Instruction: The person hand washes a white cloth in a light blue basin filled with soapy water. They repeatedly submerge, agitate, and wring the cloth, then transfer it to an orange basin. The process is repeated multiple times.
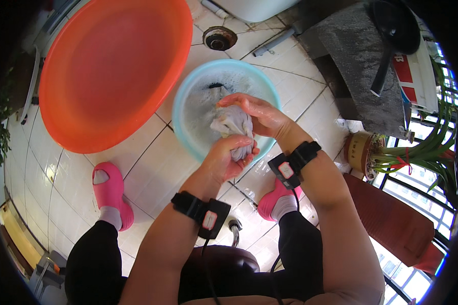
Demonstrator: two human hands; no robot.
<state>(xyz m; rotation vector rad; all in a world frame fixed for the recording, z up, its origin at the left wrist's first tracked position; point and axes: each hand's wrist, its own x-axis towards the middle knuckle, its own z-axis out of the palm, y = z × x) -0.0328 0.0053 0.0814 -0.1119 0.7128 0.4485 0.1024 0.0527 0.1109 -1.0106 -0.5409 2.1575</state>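
A wet, twisted light grey cloth (233,124) is bunched over a pale blue basin (178,122) of sudsy water (198,103). My left hand (234,154) grips its lower end, with the fingers wrapped around it. At the cloth's upper right, my right hand (265,114) is cupped with the palm facing it and the thumb raised; whether its fingertips touch the cloth is hard to see. Both hands look wet. A dark piece of fabric (215,85) shows among the suds behind the cloth.
A large orange basin (65,133) stands at the upper left. Behind the blue basin are a floor drain (220,38) and a grey pipe (274,42). On the right are a black frying pan (395,30), a potted plant (360,152) and a reddish-brown board (389,217). Pink slippers (108,187) flank the tiled floor.
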